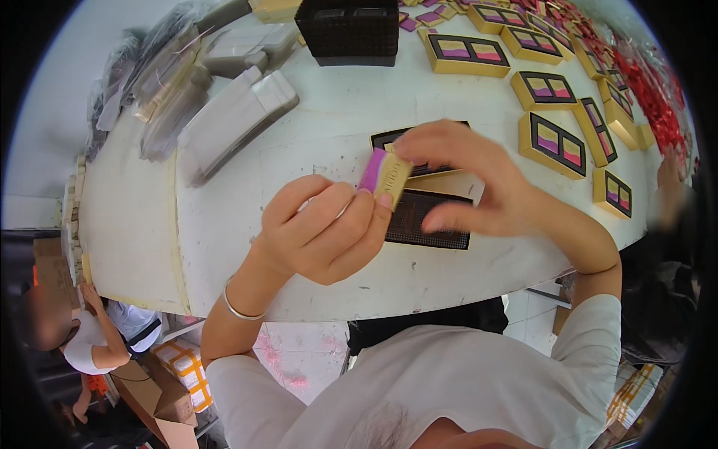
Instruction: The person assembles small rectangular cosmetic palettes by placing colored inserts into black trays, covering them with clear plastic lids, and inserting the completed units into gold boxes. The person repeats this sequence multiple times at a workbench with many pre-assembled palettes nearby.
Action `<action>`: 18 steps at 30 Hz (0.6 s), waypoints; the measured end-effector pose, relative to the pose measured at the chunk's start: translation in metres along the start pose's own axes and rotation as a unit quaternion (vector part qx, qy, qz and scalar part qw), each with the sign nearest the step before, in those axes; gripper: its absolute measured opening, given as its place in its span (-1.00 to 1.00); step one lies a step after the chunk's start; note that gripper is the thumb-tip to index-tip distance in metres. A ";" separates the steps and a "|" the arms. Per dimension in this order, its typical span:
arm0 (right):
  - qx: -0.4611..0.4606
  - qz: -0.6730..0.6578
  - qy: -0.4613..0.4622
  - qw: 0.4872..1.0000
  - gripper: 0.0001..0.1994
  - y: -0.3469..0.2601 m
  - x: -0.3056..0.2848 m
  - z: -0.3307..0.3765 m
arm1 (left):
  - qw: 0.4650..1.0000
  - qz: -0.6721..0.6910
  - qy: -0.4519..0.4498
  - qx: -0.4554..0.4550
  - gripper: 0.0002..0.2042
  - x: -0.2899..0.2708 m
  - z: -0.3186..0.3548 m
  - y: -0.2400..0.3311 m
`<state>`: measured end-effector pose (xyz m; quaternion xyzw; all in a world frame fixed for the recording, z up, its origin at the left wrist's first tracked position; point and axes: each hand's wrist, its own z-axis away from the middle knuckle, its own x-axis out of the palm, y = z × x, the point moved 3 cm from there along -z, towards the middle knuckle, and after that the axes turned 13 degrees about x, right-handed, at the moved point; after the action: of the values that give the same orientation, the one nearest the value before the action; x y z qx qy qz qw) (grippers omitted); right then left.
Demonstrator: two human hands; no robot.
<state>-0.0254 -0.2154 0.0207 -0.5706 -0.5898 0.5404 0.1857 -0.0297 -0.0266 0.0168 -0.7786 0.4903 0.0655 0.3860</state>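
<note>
Left hand (320, 228) pinching purple-and-gold packet (385, 178), right hand (490, 179) with thumb and fingers spread, black tray (410, 215) below, white table (321, 127)

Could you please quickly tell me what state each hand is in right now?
Left hand: closed, pinching a small purple-and-gold packet.
Right hand: open and curved near the packet's upper end; whether it touches cannot be told.
</note>
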 end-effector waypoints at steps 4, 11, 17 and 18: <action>-0.031 0.052 -0.022 0.998 -0.71 0.002 -0.001 0.011 | 0.939 0.219 0.026 -0.265 -0.81 0.002 -0.003 -0.007; 0.066 0.038 -0.010 0.997 -0.78 -0.002 0.001 0.018 | 0.967 0.156 -0.080 -0.182 -0.80 -0.006 -0.003 0.016; 0.009 0.081 -0.029 0.996 -0.81 0.011 0.011 0.024 | 0.882 0.188 -0.344 -0.262 -0.78 0.003 -0.014 0.048; -0.001 0.089 -0.026 0.996 -0.79 0.014 0.012 0.026 | 0.875 0.229 -0.312 -0.292 -0.76 0.003 -0.017 0.043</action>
<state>-0.0437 -0.2193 -0.0053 -0.6070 -0.5417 0.5688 0.1203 -0.0682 -0.0492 0.0038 -0.6612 0.4675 0.5318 0.2477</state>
